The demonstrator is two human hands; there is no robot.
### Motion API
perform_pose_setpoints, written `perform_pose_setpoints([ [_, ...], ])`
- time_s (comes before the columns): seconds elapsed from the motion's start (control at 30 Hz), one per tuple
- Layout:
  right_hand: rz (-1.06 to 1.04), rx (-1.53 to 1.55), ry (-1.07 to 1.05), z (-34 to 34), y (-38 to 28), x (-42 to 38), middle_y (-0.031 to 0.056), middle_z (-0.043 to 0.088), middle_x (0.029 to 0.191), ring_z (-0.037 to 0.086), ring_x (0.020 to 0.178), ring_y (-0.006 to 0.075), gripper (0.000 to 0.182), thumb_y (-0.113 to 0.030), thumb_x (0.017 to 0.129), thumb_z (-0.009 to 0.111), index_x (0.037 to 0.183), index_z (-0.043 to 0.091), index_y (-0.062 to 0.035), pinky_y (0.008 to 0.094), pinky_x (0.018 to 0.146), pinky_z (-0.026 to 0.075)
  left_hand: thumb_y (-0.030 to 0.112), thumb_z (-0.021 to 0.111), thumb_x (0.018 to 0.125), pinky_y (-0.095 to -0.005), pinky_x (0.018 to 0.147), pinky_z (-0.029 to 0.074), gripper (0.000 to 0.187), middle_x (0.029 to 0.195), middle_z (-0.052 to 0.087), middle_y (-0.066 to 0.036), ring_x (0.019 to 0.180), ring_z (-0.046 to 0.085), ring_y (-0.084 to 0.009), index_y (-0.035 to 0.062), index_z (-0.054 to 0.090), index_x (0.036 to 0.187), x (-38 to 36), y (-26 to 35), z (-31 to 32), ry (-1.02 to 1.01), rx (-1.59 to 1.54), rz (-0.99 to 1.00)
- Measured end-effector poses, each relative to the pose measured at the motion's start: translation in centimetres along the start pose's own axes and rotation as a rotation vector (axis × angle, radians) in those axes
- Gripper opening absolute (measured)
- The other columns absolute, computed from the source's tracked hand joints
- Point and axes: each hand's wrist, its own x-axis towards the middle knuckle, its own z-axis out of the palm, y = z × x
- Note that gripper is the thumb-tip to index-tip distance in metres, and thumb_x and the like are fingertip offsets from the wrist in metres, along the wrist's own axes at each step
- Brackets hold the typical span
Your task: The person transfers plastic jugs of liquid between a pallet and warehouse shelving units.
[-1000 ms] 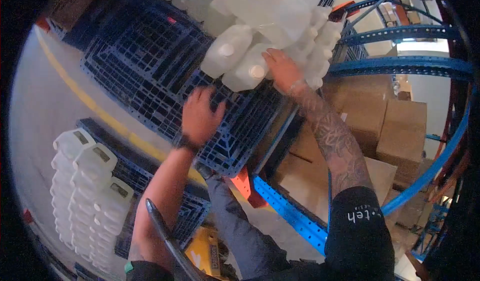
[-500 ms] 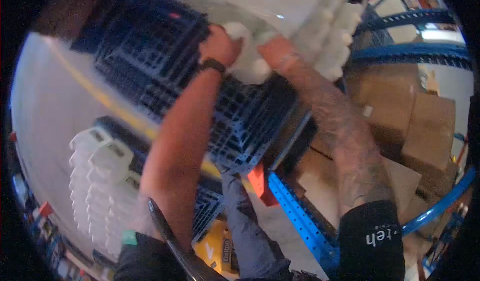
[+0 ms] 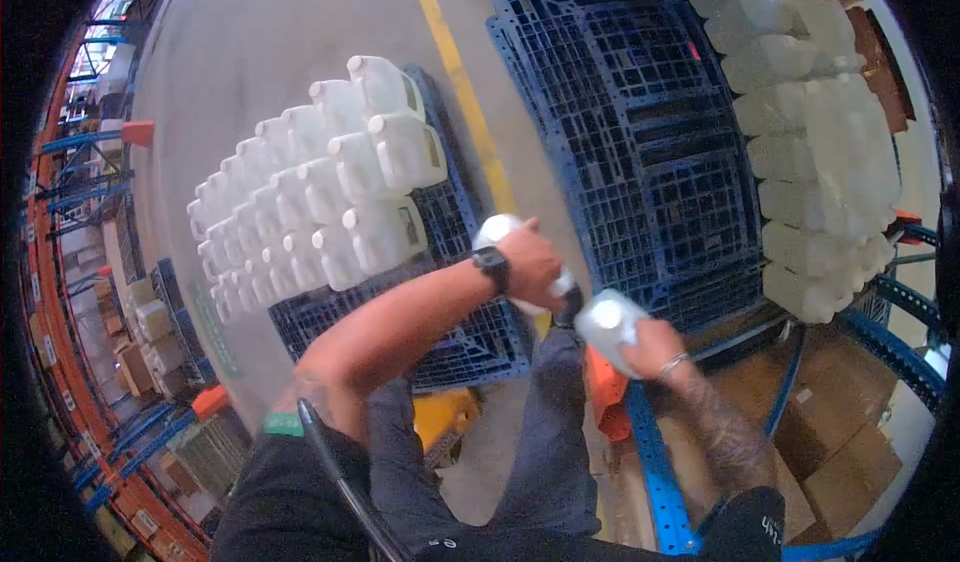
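Note:
My left hand (image 3: 532, 264), with a watch on the wrist, is closed around a white plastic jug (image 3: 496, 230); the hand covers much of it. A second white jug (image 3: 606, 324) hangs from my right hand (image 3: 660, 348), cap facing up at me. Both jugs are held in the air by the gap between two dark blue pallets. On the left pallet (image 3: 465, 337), rows of white capped jugs (image 3: 345, 162) stand close together. Stacked jugs (image 3: 825, 152) cover the far right side of the larger pallet (image 3: 600, 92).
A yellow floor line (image 3: 455, 62) runs between the pallets. Near my legs are a yellow pallet jack part (image 3: 445, 422) and a blue rack upright (image 3: 655, 462) with an orange guard (image 3: 607, 397). Cardboard boxes (image 3: 840, 422) sit at lower right. Orange and blue racking (image 3: 60, 312) lines the left.
My hands have come away from the jug stack on the larger pallet, each carrying a jug. My view has turned left, bringing the left pallet and its jugs further into sight.

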Motion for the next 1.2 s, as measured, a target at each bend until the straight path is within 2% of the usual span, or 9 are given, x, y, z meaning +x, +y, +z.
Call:
perform_pose_setpoints([
  [0.13,-0.015,0.318,0.15,8.7,-8.0,3.3,0.0252,0.065,0.083,0.064,0.082,0.0407,0.036,-0.034,0.074,0.065,0.082,0.066,0.0011,0.0472,0.076,0.052,0.059,0.06,0.069,-0.0401,0.083,0.036,0.044,0.066,0.065,-0.006,0.069,0.063,-0.021,0.0168,0.07,0.071,-5.7,-6.0,6.3,-0.121,0.174,-0.016],
  [0.4,0.064,0.72,0.297,21.6,-26.8,13.9,0.0302,0.061,0.097,0.059,0.091,0.0485,0.04,-0.029,0.084,0.061,0.104,0.051,0.0038,0.0512,0.08,0.048,0.059,0.065,0.066,-0.0378,0.084,0.033,0.04,0.076,0.068,0.0,0.083,0.062,-0.0159,0.0204,0.071,0.074,-9.0,-16.1,14.0,-0.146,0.25,-0.155],
  [0.57,0.027,0.747,0.401,22.4,-32.2,15.7,0.0289,0.059,0.095,0.059,0.086,0.0468,0.033,-0.023,0.085,0.058,0.102,0.047,0.0034,0.0524,0.076,0.048,0.061,0.059,0.075,-0.039,0.085,0.033,0.046,0.092,0.07,0.001,0.09,0.063,-0.0155,0.0199,0.073,0.09,-7.9,-17.4,12.8,-0.456,0.387,-0.145],
  [0.83,0.064,0.777,0.343,25.0,-33.3,15.8,0.0267,0.061,0.091,0.061,0.084,0.0449,0.037,-0.021,0.084,0.06,0.107,0.044,0.0037,0.0525,0.075,0.047,0.059,0.051,0.078,-0.0417,0.087,0.031,0.046,0.091,0.07,-0.002,0.092,0.062,-0.0173,0.0202,0.073,0.089,-8.4,-16.5,13.2,-0.52,0.375,-0.242],
  [0.9,0.012,0.804,0.525,26.8,-33.7,16.0,0.0274,0.061,0.091,0.058,0.085,0.047,0.033,-0.024,0.085,0.06,0.1,0.048,0.0024,0.0523,0.076,0.046,0.059,0.052,0.078,-0.0433,0.09,0.031,0.048,0.093,0.068,-0.003,0.102,0.059,-0.0185,0.0185,0.071,0.095,-8.9,-15.7,13.2,-0.428,0.352,-0.267],
  [0.97,-0.036,0.774,0.326,28.7,-33.2,17.2,0.0298,0.058,0.1,0.057,0.095,0.0449,0.038,-0.028,0.085,0.06,0.103,0.048,0.0034,0.0503,0.08,0.045,0.058,0.054,0.077,-0.0479,0.099,0.029,0.052,0.102,0.065,-0.006,0.111,0.054,-0.0217,0.0151,0.069,0.101,-8.9,-16.6,15.0,-0.452,0.276,-0.309],
  [1.03,-0.166,0.673,0.206,23.4,-30.9,15.0,0.03,0.056,0.106,0.055,0.1,0.0447,0.052,-0.036,0.085,0.058,0.115,0.047,0.0056,0.0486,0.087,0.045,0.054,0.058,0.077,-0.0542,0.108,0.02,0.054,0.117,0.057,-0.01,0.116,0.049,-0.0256,0.0125,0.062,0.112,-10.3,-16.3,16.3,-0.069,0.191,-0.273],
  [1.13,-0.311,0.558,0.218,23.2,-26.6,17.1,0.0253,0.06,0.109,0.059,0.1,0.0391,0.05,-0.038,0.084,0.06,0.113,0.054,0.0013,0.0448,0.088,0.046,0.033,0.068,0.077,-0.0473,0.096,0.034,0.045,0.114,0.057,-0.01,0.112,0.051,-0.0294,0.0132,0.056,0.116,-11.1,-12.4,13.5,0.273,-0.117,-0.346],
  [1.2,-0.125,0.903,0.152,16.0,-21.3,14.1,0.0207,0.064,0.103,0.062,0.095,0.0335,0.046,-0.036,0.083,0.063,0.112,0.056,-0.0012,0.0426,0.083,0.049,0.028,0.067,0.078,-0.045,0.09,0.038,0.038,0.104,0.058,-0.01,0.103,0.054,-0.03,0.0123,0.056,0.111,-11.6,-9.3,12.4,0.291,-0.28,-0.419],
])
